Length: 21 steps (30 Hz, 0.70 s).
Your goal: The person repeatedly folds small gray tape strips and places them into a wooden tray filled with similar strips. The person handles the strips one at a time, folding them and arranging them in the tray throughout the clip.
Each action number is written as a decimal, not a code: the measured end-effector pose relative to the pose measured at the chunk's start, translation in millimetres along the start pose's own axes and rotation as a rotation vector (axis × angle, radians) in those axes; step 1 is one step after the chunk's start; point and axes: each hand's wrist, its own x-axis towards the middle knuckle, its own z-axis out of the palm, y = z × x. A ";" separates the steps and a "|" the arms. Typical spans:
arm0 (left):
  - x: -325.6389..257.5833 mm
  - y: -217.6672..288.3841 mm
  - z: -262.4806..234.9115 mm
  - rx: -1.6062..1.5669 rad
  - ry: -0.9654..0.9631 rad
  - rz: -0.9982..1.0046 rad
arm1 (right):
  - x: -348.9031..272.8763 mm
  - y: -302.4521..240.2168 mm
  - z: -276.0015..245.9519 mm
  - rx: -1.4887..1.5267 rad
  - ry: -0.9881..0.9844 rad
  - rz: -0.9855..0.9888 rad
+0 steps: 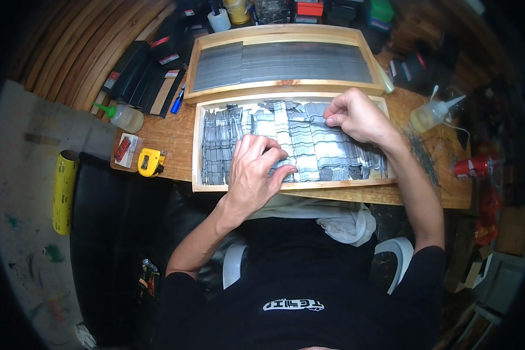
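A shallow wooden tray (197, 146) full of thin grey metal pieces (309, 137), laid in overlapping rows, lies in front of me. Over its middle front rests my left hand (254, 169), fingers bent and thumb held apart from them, touching the pieces; nothing shows in its grasp. Toward the tray's back right, my right hand (356, 116) pinches the end of a thin grey metal piece (316, 118) between thumb and fingertips. Behind stands a second wooden tray (286, 87), lined with long flat grey strips (303, 61) side by side.
Left on the wooden table are a yellow tape measure (151, 162), a green-tipped squeeze bottle (125, 117), a blue pen (178, 100) and dark boxes (137, 73). At the right are another squeeze bottle (431, 115) and a red can (472, 168). A yellow roll (65, 192) stands beyond the table's left side.
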 end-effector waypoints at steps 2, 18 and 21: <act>0.3 1.3 -0.6 0.007 -0.003 0.000 | 2.0 3.2 -0.1 0.003 -0.006 0.003; -0.7 -2.9 0.7 -0.013 -0.038 0.068 | -3.8 13.1 -4.9 0.035 -0.020 0.009; -0.3 -3.2 0.4 -0.021 -0.037 0.065 | -1.0 15.8 -2.3 0.028 -0.022 0.000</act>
